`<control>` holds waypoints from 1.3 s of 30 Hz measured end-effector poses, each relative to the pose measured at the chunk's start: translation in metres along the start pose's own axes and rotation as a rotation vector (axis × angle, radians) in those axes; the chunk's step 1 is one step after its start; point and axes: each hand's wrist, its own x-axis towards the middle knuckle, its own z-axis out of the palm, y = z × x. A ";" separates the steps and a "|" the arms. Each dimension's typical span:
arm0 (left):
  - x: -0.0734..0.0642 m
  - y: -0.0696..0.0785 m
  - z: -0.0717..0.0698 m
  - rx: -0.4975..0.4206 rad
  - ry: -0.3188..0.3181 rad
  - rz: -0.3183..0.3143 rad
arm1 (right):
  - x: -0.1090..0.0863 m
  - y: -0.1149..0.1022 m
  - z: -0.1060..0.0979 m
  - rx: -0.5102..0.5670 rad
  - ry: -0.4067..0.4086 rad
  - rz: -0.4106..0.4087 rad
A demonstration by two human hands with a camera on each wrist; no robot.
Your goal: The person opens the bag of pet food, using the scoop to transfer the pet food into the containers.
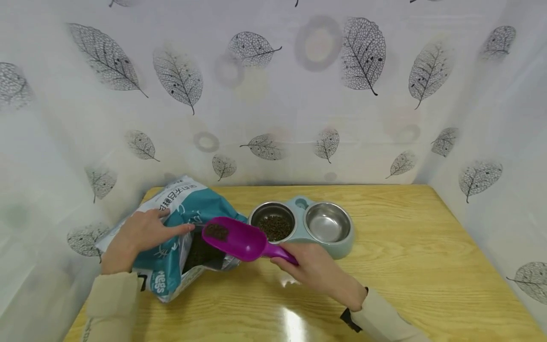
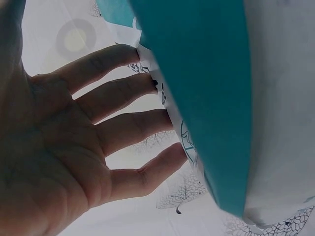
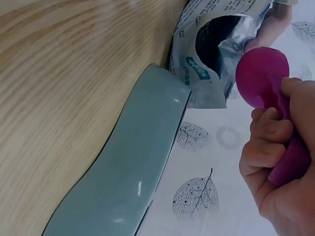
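Note:
My right hand (image 1: 314, 268) grips the handle of a magenta scoop (image 1: 249, 242), which has some brown kibble (image 1: 217, 232) near its front edge. The scoop hangs above the open mouth of a teal and white pet food bag (image 1: 171, 256), with dark contents inside. Spread over the bag is my left hand (image 1: 143, 235), one digit pointing toward the scoop. In the left wrist view the fingertips of my left hand (image 2: 88, 132) touch the bag's side (image 2: 202, 98). The right wrist view shows fingers (image 3: 268, 137) curled round the scoop handle (image 3: 290, 160).
A pale blue double bowl stand (image 1: 299, 209) sits behind the scoop. Its left steel bowl (image 1: 273, 204) contains kibble (image 1: 275, 228); the right steel bowl (image 1: 328, 222) shows bare metal. The wooden table (image 1: 406, 266) meets leaf-patterned sheeting (image 1: 282, 95) at the back and sides.

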 end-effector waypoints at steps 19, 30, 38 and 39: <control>0.000 -0.003 0.001 -0.004 -0.005 -0.006 | -0.023 0.048 -0.044 -0.205 0.221 0.032; 0.001 -0.002 0.000 0.003 -0.003 -0.001 | -0.023 0.058 -0.043 -0.546 0.283 0.004; -0.001 -0.001 0.002 -0.004 0.007 -0.004 | -0.016 0.058 -0.034 -0.621 0.330 0.045; -0.001 -0.001 0.002 -0.004 0.008 -0.003 | -0.016 0.058 -0.032 -0.628 0.336 0.043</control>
